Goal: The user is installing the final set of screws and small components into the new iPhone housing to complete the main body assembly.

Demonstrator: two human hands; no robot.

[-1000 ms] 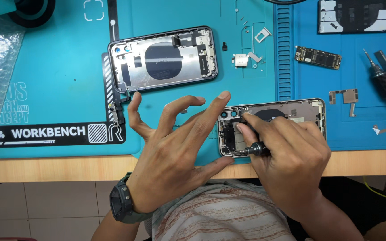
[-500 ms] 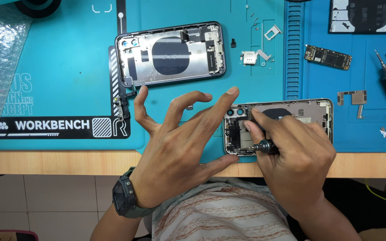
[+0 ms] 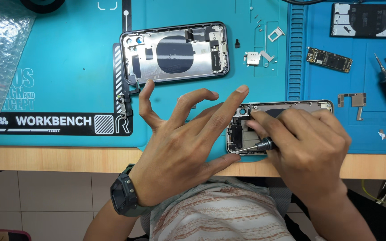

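**Phone repair on the teal mat**

My left hand (image 3: 182,147) was spread, fingertips steadying the open phone housing (image 3: 282,127) at the mat's near edge. My right hand (image 3: 307,151) pinched a small screwdriver (image 3: 264,144) onto it. Teal work mat (image 3: 68,67) covered a wooden bench (image 3: 45,158); tiled floor below.

A clear bubble-wrap bag (image 3: 3,53) lies at the picture's 10 o'clock, on the teal mat (image 3: 77,85); it is crumpled and see-through. Below it, at 9 o'clock, a long black label strip with white print and a striped square (image 3: 56,121) runs along the mat's front edge. Above this strip, pale lettering (image 3: 21,89) is printed on the mat. No screen is lit.
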